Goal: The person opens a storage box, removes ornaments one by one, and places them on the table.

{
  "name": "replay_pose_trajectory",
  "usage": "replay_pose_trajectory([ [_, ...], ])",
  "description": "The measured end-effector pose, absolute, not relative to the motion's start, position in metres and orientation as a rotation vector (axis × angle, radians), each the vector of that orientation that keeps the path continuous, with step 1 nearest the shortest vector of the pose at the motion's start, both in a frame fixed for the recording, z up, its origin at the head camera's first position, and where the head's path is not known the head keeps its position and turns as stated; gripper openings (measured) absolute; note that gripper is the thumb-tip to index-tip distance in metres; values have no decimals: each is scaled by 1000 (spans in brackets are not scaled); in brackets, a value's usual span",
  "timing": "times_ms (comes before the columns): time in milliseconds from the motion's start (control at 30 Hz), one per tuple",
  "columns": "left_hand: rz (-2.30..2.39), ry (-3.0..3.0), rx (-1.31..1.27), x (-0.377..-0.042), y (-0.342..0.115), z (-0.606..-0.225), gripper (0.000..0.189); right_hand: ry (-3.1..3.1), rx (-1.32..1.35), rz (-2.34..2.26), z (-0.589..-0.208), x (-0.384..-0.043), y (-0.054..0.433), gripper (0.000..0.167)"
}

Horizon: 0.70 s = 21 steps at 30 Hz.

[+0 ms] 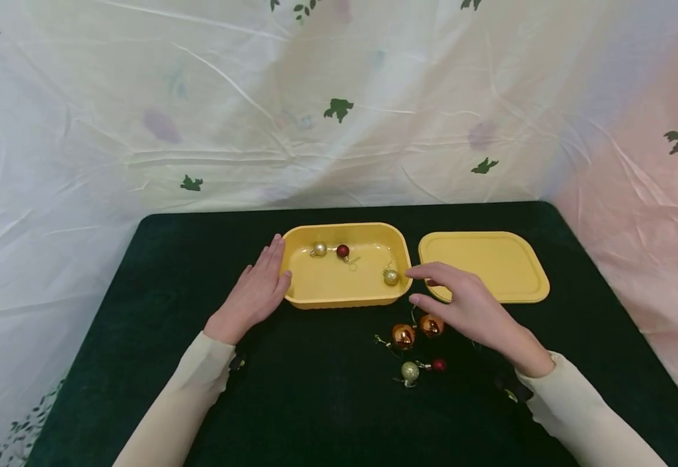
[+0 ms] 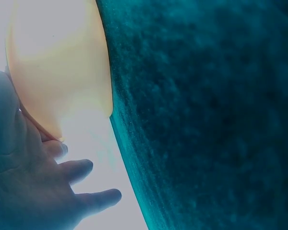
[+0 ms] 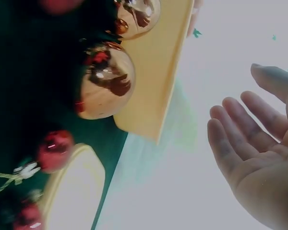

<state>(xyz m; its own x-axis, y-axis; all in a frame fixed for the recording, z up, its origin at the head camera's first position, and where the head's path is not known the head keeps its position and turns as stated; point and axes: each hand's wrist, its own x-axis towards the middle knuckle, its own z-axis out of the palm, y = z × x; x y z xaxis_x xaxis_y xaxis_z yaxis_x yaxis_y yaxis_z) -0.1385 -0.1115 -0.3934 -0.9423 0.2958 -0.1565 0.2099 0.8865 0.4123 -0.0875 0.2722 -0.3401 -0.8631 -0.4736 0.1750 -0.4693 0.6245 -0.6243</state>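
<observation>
A yellow plastic box [image 1: 347,302] stands at the middle of the table, holding a pale gold bauble [image 1: 319,249], a dark red bauble [image 1: 342,251] and a glittery gold bauble [image 1: 391,277]. My left hand [image 1: 257,285] rests along the box's left wall with straight fingers; the left wrist view shows the palm against it. Over the box's right rim hovers my right hand [image 1: 470,301], its fingers loosely bent and nothing between them. Below that hand lie two shiny copper baubles [image 3: 107,81], a glittery gold bauble [image 1: 410,371] and a small red bauble [image 1: 439,365].
To the right of the box lies its flat yellow lid [image 1: 502,266], partly covered by the right hand in the head view. A dark green cloth [image 1: 315,402] covers the table. Behind it hangs a pale curtain [image 1: 257,130] with green leaf prints.
</observation>
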Motion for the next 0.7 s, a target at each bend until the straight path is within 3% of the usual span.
replay_pose_trajectory([
  [700, 592, 2851, 360, -138, -112, -396, 71, 2707, -901, -985, -352, -169, 196, 41],
])
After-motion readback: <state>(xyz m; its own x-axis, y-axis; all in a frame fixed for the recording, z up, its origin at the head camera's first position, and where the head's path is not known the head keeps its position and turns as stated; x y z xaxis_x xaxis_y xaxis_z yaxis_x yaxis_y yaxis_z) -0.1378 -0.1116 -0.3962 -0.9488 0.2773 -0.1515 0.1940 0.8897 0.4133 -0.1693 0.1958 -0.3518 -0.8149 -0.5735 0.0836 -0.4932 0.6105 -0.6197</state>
